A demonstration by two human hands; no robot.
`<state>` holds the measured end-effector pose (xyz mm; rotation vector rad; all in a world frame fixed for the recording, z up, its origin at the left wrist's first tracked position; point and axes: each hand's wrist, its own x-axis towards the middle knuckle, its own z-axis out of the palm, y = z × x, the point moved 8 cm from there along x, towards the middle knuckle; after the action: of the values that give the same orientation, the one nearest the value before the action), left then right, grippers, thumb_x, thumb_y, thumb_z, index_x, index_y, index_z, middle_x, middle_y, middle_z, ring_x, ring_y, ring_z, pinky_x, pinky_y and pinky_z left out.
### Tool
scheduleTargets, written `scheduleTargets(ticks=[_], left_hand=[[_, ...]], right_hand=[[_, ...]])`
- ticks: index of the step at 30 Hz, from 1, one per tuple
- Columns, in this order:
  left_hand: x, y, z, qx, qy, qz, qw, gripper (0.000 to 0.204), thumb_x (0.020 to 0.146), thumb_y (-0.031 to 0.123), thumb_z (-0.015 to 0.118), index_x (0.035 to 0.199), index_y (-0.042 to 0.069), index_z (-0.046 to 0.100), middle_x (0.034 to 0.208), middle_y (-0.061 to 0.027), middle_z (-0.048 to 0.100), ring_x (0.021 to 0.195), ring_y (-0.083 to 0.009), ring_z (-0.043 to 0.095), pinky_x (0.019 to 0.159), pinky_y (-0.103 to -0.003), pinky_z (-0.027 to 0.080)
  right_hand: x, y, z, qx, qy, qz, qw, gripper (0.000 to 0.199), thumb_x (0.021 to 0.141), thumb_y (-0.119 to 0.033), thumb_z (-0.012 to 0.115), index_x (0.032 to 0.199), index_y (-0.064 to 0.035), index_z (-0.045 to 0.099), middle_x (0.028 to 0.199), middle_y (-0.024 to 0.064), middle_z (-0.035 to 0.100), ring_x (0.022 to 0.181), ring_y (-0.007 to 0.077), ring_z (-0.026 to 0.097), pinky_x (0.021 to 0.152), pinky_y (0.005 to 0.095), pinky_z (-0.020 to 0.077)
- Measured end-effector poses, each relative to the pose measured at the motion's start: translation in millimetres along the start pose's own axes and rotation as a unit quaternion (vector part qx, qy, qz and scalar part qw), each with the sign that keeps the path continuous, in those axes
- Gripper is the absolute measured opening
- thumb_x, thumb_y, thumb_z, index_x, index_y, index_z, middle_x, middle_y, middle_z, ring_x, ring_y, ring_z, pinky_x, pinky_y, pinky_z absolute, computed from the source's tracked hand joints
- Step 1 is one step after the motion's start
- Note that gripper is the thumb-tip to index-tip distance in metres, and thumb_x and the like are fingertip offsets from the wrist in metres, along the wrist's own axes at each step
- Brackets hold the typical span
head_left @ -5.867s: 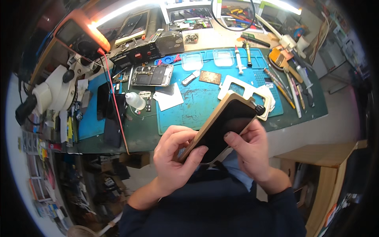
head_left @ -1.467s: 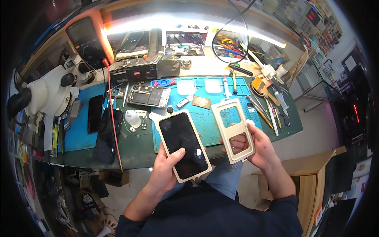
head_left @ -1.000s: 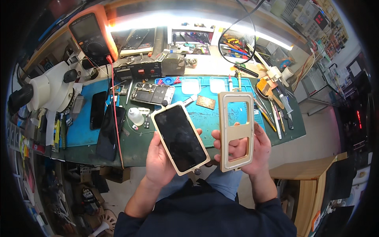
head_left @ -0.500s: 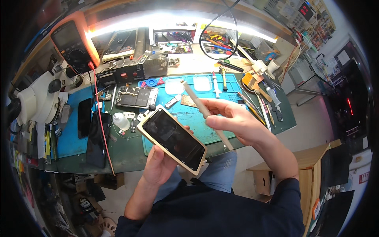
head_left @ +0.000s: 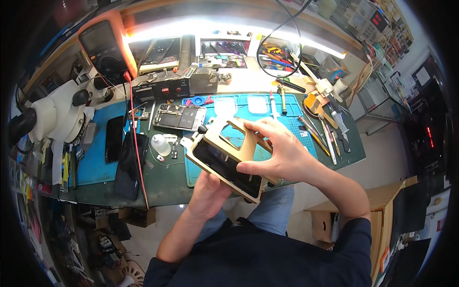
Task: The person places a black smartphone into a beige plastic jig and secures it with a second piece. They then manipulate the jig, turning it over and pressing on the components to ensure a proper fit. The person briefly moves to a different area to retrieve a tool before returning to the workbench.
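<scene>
- Bringing the windowed cover [head_left: 245, 149] over the black-screened phone [head_left: 217, 159] is judged to be the step in hand.
- The base frame [head_left: 234, 183], taken as landmark, is gripped by the left hand [head_left: 209, 196]; the thumb is laid at its near edge, and the other fingers are largely hidden beneath.
- The black-screened phone is seated, screen up, inside the base frame, which is held tilted.
- The windowed cover is pinched across its width by the right hand [head_left: 279, 150], thumb at the near edge, fingers over the far edge. It is held slanted over the base frame's far right part; whether contact is made cannot be told.
- For the next move, squaring of both rims and clearance of the right thumb from the gap are judged to be called for.
- Half a second earlier, the windowed cover was presented edge-on and apart from the base frame; it has since been turned flatter and carried across it.
- Left of the base frame, a white bottle [head_left: 161, 145] is noted; beyond the base frame, a dismantled phone [head_left: 180, 116] and, on the blue mat [head_left: 296, 138], clear trays [head_left: 225, 105]. No displacement of these on the bench is observed.
</scene>
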<state>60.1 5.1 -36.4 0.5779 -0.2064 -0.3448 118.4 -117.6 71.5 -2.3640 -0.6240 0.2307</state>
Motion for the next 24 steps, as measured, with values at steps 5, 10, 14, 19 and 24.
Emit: scheduleTargets(ticks=[5,10,14,19,24], left_hand=[[0,0,1,-0.002,-0.007,0.005,1.000,0.087,0.087,0.051,0.071,0.148,0.004,0.031,0.144,-0.0095,0.046,0.132,-0.0234,0.048,0.108,-0.045,0.042],[3,0,2,-0.009,-0.008,0.002,1.000,0.089,0.086,0.050,0.073,0.149,0.006,0.029,0.145,-0.0090,0.045,0.134,-0.0238,0.046,0.109,-0.045,0.041],[4,-1,-2,-0.012,-0.001,0.007,1.000,0.092,0.084,0.050,0.074,0.150,0.007,0.026,0.147,-0.0088,0.042,0.135,-0.0248,0.044,0.110,-0.046,0.040],[2,0,-3,-0.014,0.015,0.019,1.000,0.092,0.084,0.049,0.074,0.151,0.006,0.026,0.148,-0.0097,0.041,0.136,-0.0259,0.043,0.111,-0.047,0.039],[-1,-1,-9,-0.027,0.014,0.008,1.000,0.093,0.084,0.050,0.074,0.150,0.005,0.028,0.148,-0.0105,0.042,0.135,-0.0264,0.045,0.110,-0.047,0.040]], right_hand=[[1,-6,5,-0.010,0.000,-0.013,1.000,0.088,0.074,-0.046,0.084,0.138,0.0044,0.049,0.125,0.0167,0.054,0.116,0.0268,0.054,0.099,0.0375,0.0465],[1,-11,5,-0.016,0.003,-0.040,0.999,0.088,0.074,-0.046,0.083,0.138,0.0042,0.049,0.130,0.0185,0.054,0.119,0.0283,0.054,0.102,0.0387,0.0452],[1,-13,6,-0.013,0.001,-0.030,0.999,0.089,0.074,-0.047,0.083,0.138,0.0042,0.049,0.132,0.0191,0.053,0.121,0.0291,0.053,0.103,0.0392,0.0446],[2,-12,6,-0.026,0.013,-0.041,0.999,0.087,0.074,-0.047,0.083,0.136,0.0038,0.051,0.132,0.0189,0.052,0.119,0.0294,0.055,0.103,0.0389,0.0451],[3,-10,5,-0.001,0.013,-0.032,0.999,0.086,0.074,-0.046,0.083,0.136,0.0042,0.051,0.130,0.0189,0.053,0.119,0.0298,0.055,0.102,0.0381,0.0463]])
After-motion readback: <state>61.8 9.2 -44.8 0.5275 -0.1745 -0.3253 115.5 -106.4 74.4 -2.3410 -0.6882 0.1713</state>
